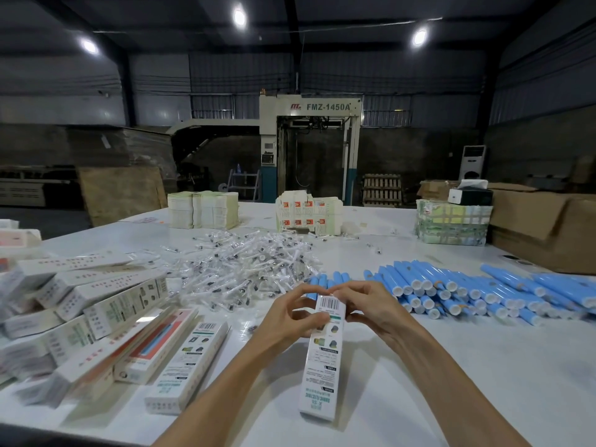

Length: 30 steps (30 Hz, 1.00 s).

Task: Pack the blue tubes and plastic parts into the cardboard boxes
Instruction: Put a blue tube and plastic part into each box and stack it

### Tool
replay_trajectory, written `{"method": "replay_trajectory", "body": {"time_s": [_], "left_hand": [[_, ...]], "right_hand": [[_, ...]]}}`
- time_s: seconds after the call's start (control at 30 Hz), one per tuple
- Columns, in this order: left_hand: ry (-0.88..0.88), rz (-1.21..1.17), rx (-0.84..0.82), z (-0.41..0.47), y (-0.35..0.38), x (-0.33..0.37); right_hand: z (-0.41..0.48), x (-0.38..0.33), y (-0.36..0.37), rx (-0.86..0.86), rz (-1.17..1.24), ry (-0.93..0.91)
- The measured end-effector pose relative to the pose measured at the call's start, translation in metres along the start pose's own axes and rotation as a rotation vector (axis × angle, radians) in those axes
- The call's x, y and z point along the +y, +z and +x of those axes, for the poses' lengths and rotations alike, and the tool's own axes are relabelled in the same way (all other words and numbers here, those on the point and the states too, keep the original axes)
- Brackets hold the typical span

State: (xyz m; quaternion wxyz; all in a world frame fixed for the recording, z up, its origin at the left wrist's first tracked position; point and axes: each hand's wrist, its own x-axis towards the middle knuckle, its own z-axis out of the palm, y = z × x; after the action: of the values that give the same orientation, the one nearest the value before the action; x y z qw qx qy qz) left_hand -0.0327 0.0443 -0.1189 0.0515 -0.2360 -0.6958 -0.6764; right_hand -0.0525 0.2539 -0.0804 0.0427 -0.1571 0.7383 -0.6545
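Notably, the top end of the cardboard box (322,359) is covered by the fingers of both hands, so its flap cannot be made out; the contents of the box are likewise hidden; whether its lower end touches the white table (451,366) cannot be told. The left hand (287,317) is curled round the box's upper left edge, and the right hand (364,304) is curled round its upper right edge, with the fingertips close together over the end; both forearms are cut off by the lower frame edge. The packed boxes (96,304) piled at the left are blurred and cropped by the frame edge; most of their print is illegible.

The box held is long, narrow and white; a barcode is printed near its top, small product pictures below that, and green lettering at the lower end; it is held over the near centre of the table, leaning slightly. The blue tubes (467,291) are laid in a loose heap just beyond and to the right of the hands, white caps towards the viewer; the plastic parts (245,269), clear-wrapped with dark tips, are heaped beyond and to the left of the hands. Stacks of flat box blanks (201,209) are set at the table's far side, and a brown carton (541,230) at its right edge; a machine (309,146) marked FMZ-1450A is seen behind.
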Motion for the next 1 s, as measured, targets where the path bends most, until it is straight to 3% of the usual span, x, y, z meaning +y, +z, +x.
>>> {"method": "replay_trajectory", "body": {"time_s": [0.27,0.63,1.0], "left_hand": [[0.009,-0.029,0.032,0.000,-0.001,0.000],[-0.026,-0.093,-0.054,-0.002,-0.001,0.003],[-0.002,0.008,0.049,0.002,-0.001,0.001]], "right_hand": [[0.000,0.006,-0.001,-0.120,0.132,-0.033],[0.003,0.004,-0.005,-0.028,0.143,0.034],[-0.006,0.009,0.007,-0.088,0.133,-0.160]]}}
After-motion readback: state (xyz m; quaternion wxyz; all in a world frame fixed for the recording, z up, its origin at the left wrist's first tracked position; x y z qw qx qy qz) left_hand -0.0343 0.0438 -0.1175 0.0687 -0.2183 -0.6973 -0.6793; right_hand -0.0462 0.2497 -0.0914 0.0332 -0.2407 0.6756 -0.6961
